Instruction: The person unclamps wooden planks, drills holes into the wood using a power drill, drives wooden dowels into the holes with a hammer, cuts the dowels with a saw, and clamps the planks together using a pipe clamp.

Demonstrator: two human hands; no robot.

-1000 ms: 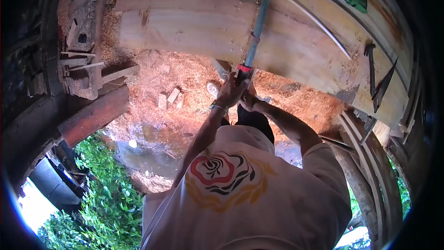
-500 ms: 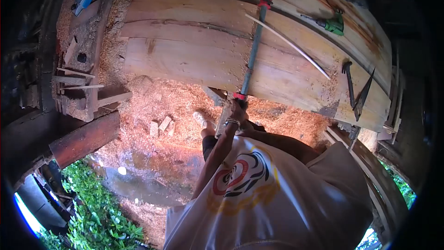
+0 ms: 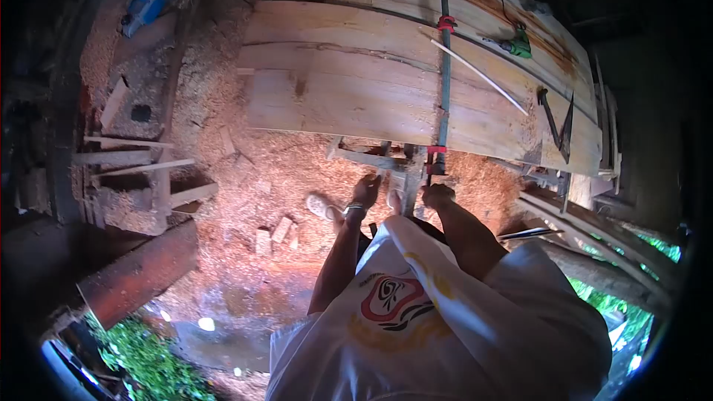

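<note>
A long pipe clamp [image 3: 445, 74] with red fittings lies across wide wooden planks [image 3: 342, 82]. Its lower end, with a red and black head [image 3: 435, 162], sits at the planks' near edge. My right hand [image 3: 438, 195] is closed around the clamp's handle just below that head. To the left, my left hand [image 3: 365, 190], with a band at the wrist, is away from the clamp, its fingers loosely apart and nothing visible in them. A thin pale strip of wood [image 3: 479, 76] rests on the planks beside the pipe.
On the planks at right are a green drill [image 3: 520, 43], a dark hammer-like tool [image 3: 549, 117] and a pointed dark blade [image 3: 567, 130]. A blue power tool [image 3: 148, 4] lies at upper left. Small wood blocks [image 3: 281, 229] lie on the shavings-covered floor.
My hands were together at the clamp's lower end; my left hand has let go and moved left. My right hand is now at the handle. The view has shifted, showing more of the planks.
</note>
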